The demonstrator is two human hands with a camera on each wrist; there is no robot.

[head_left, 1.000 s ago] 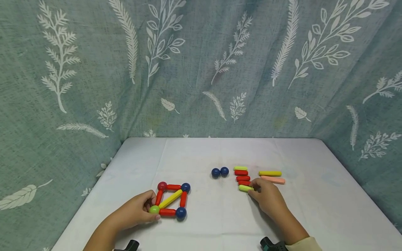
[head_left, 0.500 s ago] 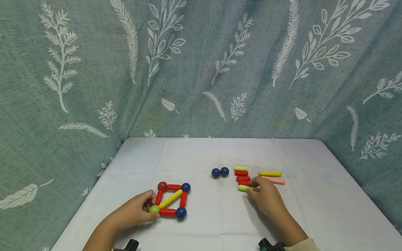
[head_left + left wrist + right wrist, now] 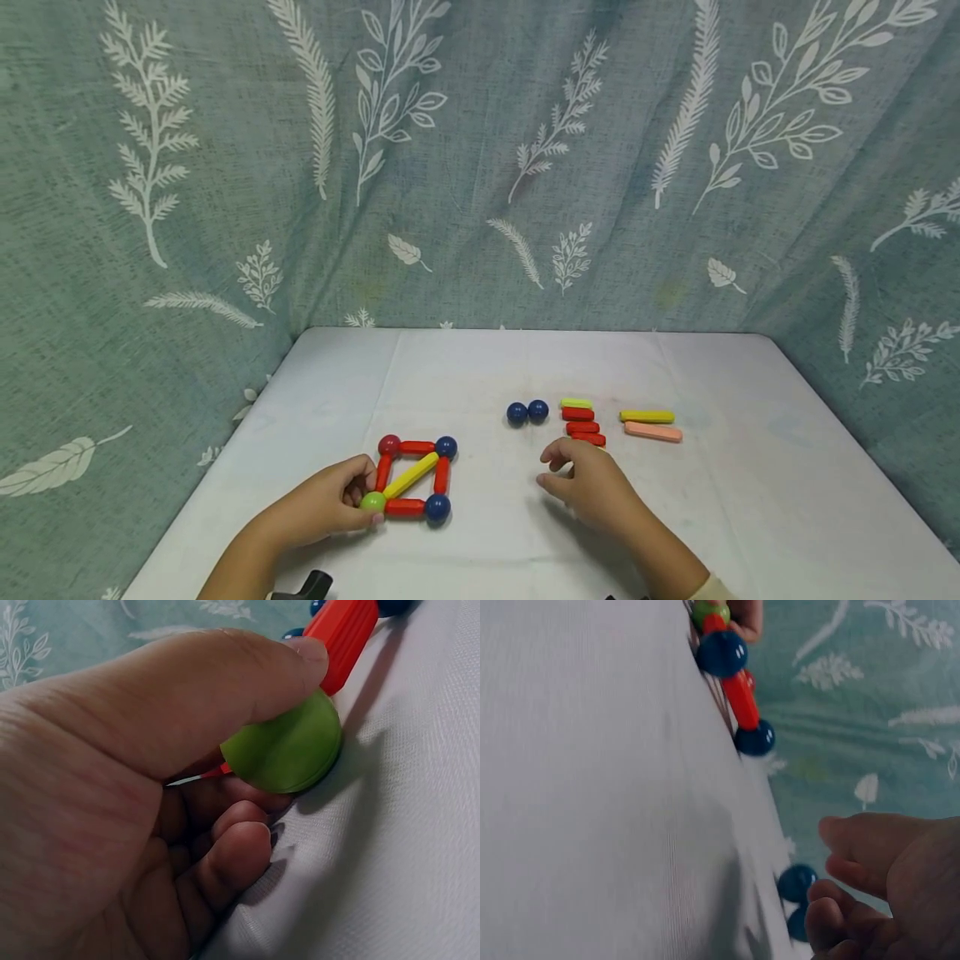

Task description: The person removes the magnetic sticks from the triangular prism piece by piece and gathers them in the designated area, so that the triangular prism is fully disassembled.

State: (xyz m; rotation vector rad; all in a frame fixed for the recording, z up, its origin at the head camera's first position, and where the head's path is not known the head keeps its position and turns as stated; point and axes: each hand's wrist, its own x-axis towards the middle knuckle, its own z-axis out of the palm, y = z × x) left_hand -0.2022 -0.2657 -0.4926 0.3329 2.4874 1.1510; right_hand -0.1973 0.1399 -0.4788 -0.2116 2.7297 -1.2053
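On the white table lies a square frame of magnetic balls and sticks, with red sticks (image 3: 405, 507) for sides and a yellow stick (image 3: 411, 476) across its diagonal. My left hand (image 3: 330, 497) pinches the green ball (image 3: 289, 746) at its near left corner between thumb and fingers. A red ball (image 3: 389, 446) and two blue balls (image 3: 437, 508) form the other corners. My right hand (image 3: 588, 483) is over the cloth, thumb and index finger apart with nothing between them. It partly hides a yellow-green stick beside the row of short red sticks (image 3: 582, 427).
Two loose blue balls (image 3: 527, 412) stand side by side beyond my right hand. Another yellow-green stick (image 3: 576, 403) lies at the far end of the row. Farther right lie a long yellow stick (image 3: 647, 416) and a peach stick (image 3: 653, 432). A leaf-patterned curtain (image 3: 480, 167) stands behind the table.
My right hand has let go of the near yellow-green stick and moved left and slightly toward me. My left hand stays on the green ball.
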